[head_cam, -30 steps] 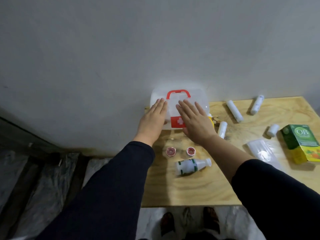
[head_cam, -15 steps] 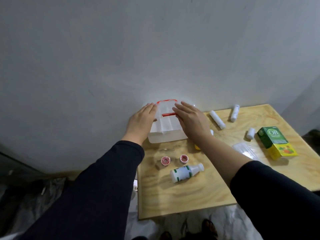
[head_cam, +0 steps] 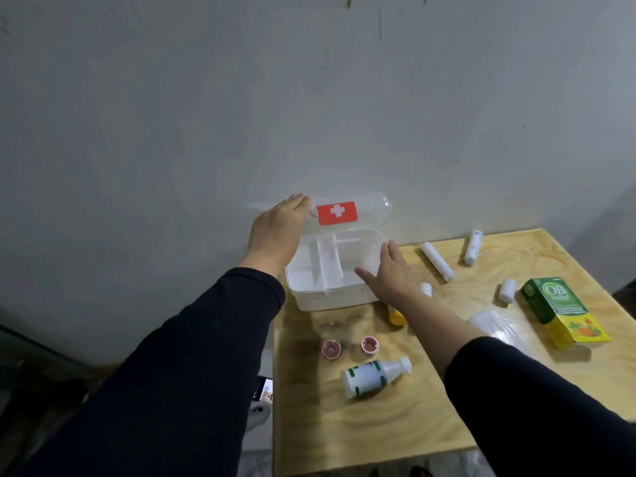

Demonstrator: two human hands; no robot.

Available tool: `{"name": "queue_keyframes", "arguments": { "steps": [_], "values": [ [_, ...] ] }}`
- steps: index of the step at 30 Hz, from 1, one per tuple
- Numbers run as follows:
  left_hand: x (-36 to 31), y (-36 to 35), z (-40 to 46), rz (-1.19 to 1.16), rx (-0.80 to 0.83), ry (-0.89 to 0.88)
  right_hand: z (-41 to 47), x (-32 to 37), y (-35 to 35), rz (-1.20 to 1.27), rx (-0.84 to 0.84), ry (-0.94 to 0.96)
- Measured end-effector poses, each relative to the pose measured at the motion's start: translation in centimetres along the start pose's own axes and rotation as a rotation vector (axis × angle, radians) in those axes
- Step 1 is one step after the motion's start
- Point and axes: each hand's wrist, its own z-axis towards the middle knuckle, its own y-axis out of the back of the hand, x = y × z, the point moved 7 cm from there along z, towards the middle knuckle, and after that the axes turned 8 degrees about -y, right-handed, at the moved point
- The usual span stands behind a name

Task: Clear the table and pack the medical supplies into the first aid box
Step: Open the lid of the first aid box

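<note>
The white first aid box [head_cam: 327, 299] stands at the table's far left corner, its clear lid [head_cam: 368, 210] with a red cross label raised against the wall. Inside, a white divided tray is visible. My left hand [head_cam: 278, 228] rests on the lid's left edge. My right hand [head_cam: 392, 273] lies flat, fingers spread, on the box's right rim. On the table lie a white bottle with green marks [head_cam: 373, 375], two small red-rimmed tape rolls [head_cam: 331, 348], several white bandage rolls [head_cam: 437, 261], a green-yellow carton [head_cam: 561, 311], a yellow item [head_cam: 396, 317] and a clear packet [head_cam: 495, 327].
The wooden table [head_cam: 395, 432] ends at a left edge beside the box and a near edge below the bottle. A grey wall [head_cam: 309, 98] stands right behind the box. A phone [head_cam: 264, 390] lies on the floor left of the table.
The box lid has swung up from shut to open against the wall. My left hand followed it upward; my right hand dropped to the box's right rim.
</note>
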Motion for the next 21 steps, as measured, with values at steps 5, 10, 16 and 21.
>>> {"name": "queue_keyframes", "arguments": {
  "steps": [5, 10, 16, 21],
  "values": [
    [0.4, 0.0, 1.2, 0.028, -0.011, 0.005, 0.3, 0.0, -0.9, -0.062, -0.012, 0.021],
    [0.7, -0.4, 1.9, 0.000, 0.000, 0.037, -0.8, -0.7, -1.4, -0.076, -0.074, 0.031],
    [0.4, -2.3, 2.0, 0.162, 0.141, 0.122, -1.6, -1.4, -1.5, -0.089, -0.092, 0.034],
    [0.3, -3.1, 2.2, 0.211, 0.193, 0.135, -1.7, -1.7, -1.5, -0.084, -0.072, 0.039]
  ]
}}
